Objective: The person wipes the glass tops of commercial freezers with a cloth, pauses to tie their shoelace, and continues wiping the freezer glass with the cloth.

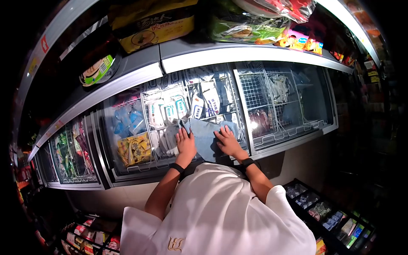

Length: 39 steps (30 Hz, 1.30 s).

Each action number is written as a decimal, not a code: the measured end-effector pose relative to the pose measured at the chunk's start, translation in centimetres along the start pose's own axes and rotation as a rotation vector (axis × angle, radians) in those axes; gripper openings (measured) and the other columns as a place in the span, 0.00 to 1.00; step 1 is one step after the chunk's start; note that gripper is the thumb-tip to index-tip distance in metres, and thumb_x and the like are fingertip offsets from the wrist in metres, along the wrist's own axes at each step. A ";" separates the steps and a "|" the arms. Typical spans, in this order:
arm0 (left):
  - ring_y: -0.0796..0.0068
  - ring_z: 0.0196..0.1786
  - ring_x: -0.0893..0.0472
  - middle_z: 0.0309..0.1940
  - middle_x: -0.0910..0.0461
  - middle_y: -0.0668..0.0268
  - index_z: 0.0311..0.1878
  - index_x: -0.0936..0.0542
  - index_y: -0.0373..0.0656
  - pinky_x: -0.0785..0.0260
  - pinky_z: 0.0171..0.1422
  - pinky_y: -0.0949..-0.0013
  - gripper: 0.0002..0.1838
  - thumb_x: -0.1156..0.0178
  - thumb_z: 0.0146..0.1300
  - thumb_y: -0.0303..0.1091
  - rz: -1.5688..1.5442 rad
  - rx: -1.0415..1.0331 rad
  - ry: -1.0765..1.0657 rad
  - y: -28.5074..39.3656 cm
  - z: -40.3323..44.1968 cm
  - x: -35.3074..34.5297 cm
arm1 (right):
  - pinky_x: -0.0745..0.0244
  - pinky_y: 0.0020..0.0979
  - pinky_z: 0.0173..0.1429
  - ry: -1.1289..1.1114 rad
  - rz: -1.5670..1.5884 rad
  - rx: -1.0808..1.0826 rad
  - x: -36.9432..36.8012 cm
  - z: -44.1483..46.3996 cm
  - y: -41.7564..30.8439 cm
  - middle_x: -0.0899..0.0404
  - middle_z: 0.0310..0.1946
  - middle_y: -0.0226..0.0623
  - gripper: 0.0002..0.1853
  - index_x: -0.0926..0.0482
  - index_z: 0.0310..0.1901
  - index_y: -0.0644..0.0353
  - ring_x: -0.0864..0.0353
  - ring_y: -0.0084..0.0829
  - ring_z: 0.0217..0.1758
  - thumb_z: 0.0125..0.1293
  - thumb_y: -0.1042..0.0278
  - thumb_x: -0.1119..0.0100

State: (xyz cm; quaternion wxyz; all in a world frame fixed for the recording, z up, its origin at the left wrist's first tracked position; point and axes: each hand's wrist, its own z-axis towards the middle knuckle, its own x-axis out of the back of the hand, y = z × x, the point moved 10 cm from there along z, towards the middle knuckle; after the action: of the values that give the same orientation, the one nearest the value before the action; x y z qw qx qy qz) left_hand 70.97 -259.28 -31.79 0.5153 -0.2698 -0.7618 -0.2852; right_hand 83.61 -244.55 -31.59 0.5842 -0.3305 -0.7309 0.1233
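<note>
A blue-grey cloth (207,138) is spread on the glass lid of a chest freezer (176,91). My left hand (186,146) lies on the cloth's left edge with its fingers stretched forward. On its right part rests my right hand (230,143), palm down and fingers spread. Through the glass under and beyond the cloth, white packs with blue and purple print (197,106) show in wire baskets. Yellow packets (134,149) and blue packs (129,120) are in the baskets to the left. The palms hide parts of the cloth.
Above the freezer runs a shelf (255,54) carrying a yellow noodle pack (153,29), bagged greens (250,29) and a round tub (97,70). Another glass-topped freezer section (293,102) adjoins on the right. Low racks of packaged goods (327,212) stand below on both sides.
</note>
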 end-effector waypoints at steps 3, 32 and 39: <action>0.34 0.79 0.45 0.76 0.44 0.34 0.68 0.27 0.32 0.57 0.83 0.41 0.34 0.37 0.57 0.35 -0.068 0.087 0.044 -0.1 2.4 0.2 | 0.48 0.61 0.79 0.069 -0.044 -0.024 1.0 2.2 0.4 0.42 0.78 0.51 0.33 0.30 0.72 0.46 0.51 0.60 0.82 0.65 0.60 0.37; 0.20 0.79 0.57 0.79 0.57 0.31 0.57 0.16 0.47 0.66 0.82 0.33 0.23 0.37 0.58 0.42 -0.241 0.067 0.006 0.7 5.8 1.7 | 0.55 0.65 0.80 0.056 -0.011 -0.009 3.2 5.2 1.6 0.43 0.78 0.54 0.31 0.27 0.70 0.52 0.55 0.62 0.83 0.64 0.63 0.36; 0.29 0.80 0.54 0.80 0.54 0.37 0.54 0.15 0.45 0.65 0.82 0.35 0.20 0.38 0.60 0.41 -0.187 0.043 0.057 0.5 4.8 1.4 | 0.57 0.66 0.79 -0.007 0.064 0.065 1.5 3.2 0.0 0.42 0.76 0.53 0.34 0.30 0.72 0.56 0.58 0.64 0.83 0.65 0.62 0.35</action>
State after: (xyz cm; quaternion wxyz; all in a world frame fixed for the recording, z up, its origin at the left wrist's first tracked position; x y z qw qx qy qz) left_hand 67.79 -255.37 -31.84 0.5136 -0.1780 -0.7745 -0.3235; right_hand 80.43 -242.92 -31.34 0.5880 -0.3340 -0.7176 0.1666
